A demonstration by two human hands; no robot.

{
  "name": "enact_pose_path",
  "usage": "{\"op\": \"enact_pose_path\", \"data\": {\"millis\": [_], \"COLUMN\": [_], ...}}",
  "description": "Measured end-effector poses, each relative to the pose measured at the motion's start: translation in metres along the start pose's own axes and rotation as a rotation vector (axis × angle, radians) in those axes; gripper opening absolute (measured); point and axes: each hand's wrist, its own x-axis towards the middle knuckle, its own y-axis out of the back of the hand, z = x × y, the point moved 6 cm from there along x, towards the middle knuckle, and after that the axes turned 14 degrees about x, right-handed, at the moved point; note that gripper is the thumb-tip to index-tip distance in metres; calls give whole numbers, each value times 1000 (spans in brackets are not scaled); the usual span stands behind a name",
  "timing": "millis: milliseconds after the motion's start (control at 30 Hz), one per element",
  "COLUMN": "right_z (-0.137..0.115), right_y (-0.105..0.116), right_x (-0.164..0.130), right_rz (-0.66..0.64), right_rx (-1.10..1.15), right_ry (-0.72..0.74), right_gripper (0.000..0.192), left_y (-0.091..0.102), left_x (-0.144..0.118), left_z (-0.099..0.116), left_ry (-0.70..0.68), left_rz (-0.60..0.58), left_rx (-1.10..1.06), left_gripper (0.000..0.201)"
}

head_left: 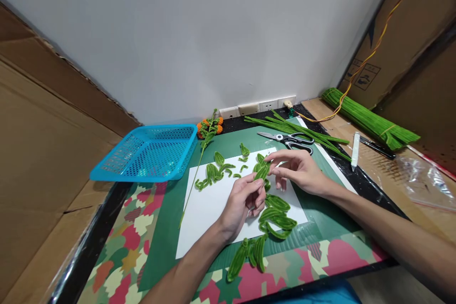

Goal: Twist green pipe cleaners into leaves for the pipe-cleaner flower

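The fingers (257, 189) of the left hand (245, 203) are curled closed around the lower end of a green pipe-cleaner leaf (262, 171), gripping it from below. The right hand (297, 171) meets it from the other side: its thumb and forefinger are pinched onto the upper tip of the same leaf, while its other fingers hang loosely spread. So the leaf sits between the two hands, just above the white sheet (210, 206), with its long axis running up and to the right, from the left palm toward the right fingertips. Both hands touch it; the left has the fuller grip, the right only the tip.

Directly below the hands lie more finished leaves (278, 213) on the near edge of the sheet, and a further cluster (249, 252) rests on the green mat (167, 228) beyond the sheet's corner. Smaller leaf pieces (213, 171) are scattered on the far half of the sheet. A long stem with orange blossoms (209, 129) lies to the left, its head beside the blue basket (149, 152). Scissors (290, 140) and loose green pipe cleaners (302, 130) lie behind the right hand, and a bundle of green stems (370, 118) rests well apart at the bench (377, 171) far right.
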Motion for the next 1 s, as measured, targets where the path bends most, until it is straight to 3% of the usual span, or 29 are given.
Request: {"op": "enact_pose_path", "data": {"millis": [133, 233, 433, 600, 733, 1000], "right_z": [7, 5, -12, -26, -29, -28], "right_y": [-2, -4, -9, -21, -26, -20], "right_x": [0, -2, -7, -18, -25, -20], "right_rz": [-38, -43, -31, -20, 24, 14], "right_rx": [43, 19, -241, -531, -603, -545], "right_ry": [-54, -44, 143, 413, 513, 435], "right_gripper": [27, 21, 11, 6, 11, 8], "left_y": [0, 2, 2, 1, 0, 0], "left_x": [-2, -1, 1, -1, -1, -2], "left_z": [0, -2, -2, 0, 1, 0], "left_ry": [12, 11, 15, 25, 43, 33], "left_rz": [-42, -11, 60, -8, -64, -23], "left_rx": [-56, -75, 9, -73, -127, -105], "left_gripper": [27, 30, 27, 20, 18, 24]}}
